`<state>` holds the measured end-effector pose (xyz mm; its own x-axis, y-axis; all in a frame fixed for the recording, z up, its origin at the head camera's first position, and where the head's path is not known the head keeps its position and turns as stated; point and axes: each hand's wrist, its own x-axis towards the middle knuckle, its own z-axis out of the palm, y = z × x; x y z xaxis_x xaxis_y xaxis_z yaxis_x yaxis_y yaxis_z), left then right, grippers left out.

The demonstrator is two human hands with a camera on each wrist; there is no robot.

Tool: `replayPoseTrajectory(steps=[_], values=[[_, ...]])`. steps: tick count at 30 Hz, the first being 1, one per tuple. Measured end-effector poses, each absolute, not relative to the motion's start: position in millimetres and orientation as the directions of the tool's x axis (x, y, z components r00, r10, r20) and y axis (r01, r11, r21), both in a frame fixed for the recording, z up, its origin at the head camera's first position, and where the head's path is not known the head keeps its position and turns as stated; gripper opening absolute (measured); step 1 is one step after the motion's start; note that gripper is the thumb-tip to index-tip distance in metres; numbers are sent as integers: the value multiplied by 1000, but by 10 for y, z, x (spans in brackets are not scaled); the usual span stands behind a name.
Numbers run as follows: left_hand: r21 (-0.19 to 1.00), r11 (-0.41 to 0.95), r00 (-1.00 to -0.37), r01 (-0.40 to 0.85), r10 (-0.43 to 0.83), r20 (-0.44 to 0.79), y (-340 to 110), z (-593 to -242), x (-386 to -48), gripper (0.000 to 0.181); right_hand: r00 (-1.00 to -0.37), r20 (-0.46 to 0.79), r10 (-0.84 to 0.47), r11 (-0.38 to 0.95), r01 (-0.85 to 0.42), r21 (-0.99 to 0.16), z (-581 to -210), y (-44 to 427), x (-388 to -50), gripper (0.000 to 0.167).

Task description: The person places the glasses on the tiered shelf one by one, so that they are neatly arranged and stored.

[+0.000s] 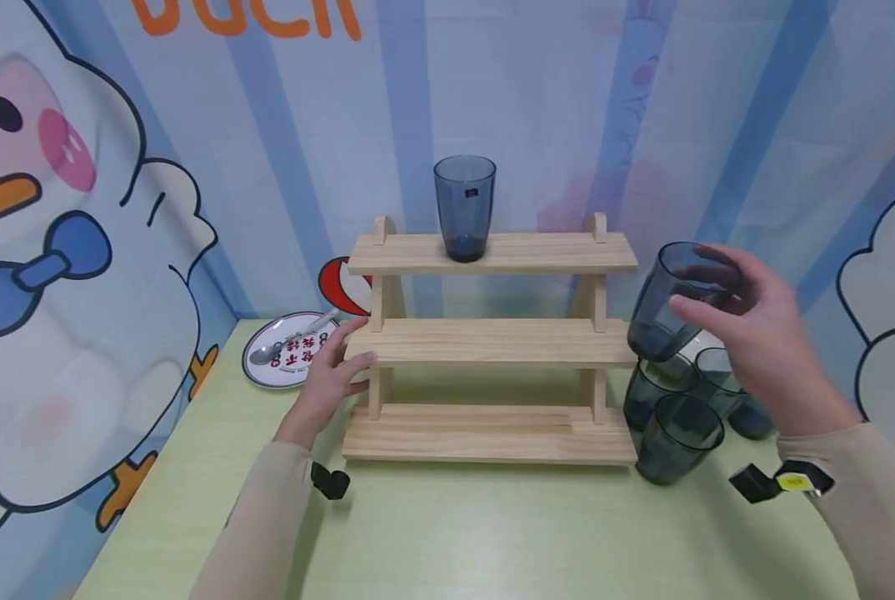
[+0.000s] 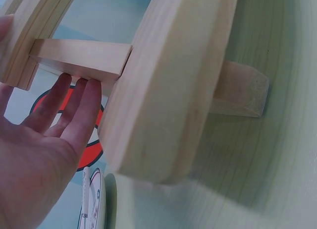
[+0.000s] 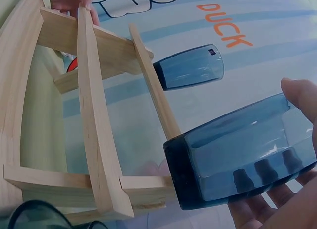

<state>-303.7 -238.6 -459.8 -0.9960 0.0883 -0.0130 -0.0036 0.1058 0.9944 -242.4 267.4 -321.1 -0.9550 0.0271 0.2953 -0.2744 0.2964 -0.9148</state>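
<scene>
A three-tier wooden rack (image 1: 492,342) stands on the table. My left hand (image 1: 333,379) holds its left end at the middle tier, with fingertips against the side post in the left wrist view. To the right of the rack, my right hand (image 1: 755,308) grips a blue-grey drinking glass (image 1: 661,312), tilted and raised above other glasses. In the right wrist view this held glass (image 3: 233,159) lies between thumb and fingers, its base toward the rack. Another such glass (image 1: 466,208) stands upright on the top tier, near the middle.
Several dark glasses (image 1: 680,442) stand close together on the table by the rack's right end. A white plate (image 1: 256,372) with printed lettering and a metal spoon (image 1: 265,354) lies behind the left hand. A duck-patterned cloth (image 1: 305,150) hangs behind the table.
</scene>
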Motion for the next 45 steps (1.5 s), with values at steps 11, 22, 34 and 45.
replayPoseTrajectory(steps=[11,22,34,45], values=[[993,120,-996,13,84,3,-2414,-4593,-3034,64,-956,294,-20,157,-293,-943,-3082,2376,-2729,68],[993,117,-996,11,89,1,-2401,-4600,-3035,63,-955,296,7,150,-292,-945,-2888,2113,-3001,69],[993,115,-996,13,94,2,-2398,-4604,-3034,64,-962,273,31,212,-261,-942,-2776,1726,-3267,72],[993,118,-996,11,90,1,-2392,-4611,-3039,64,-963,268,13,250,-256,-934,-2669,1525,-3412,79]])
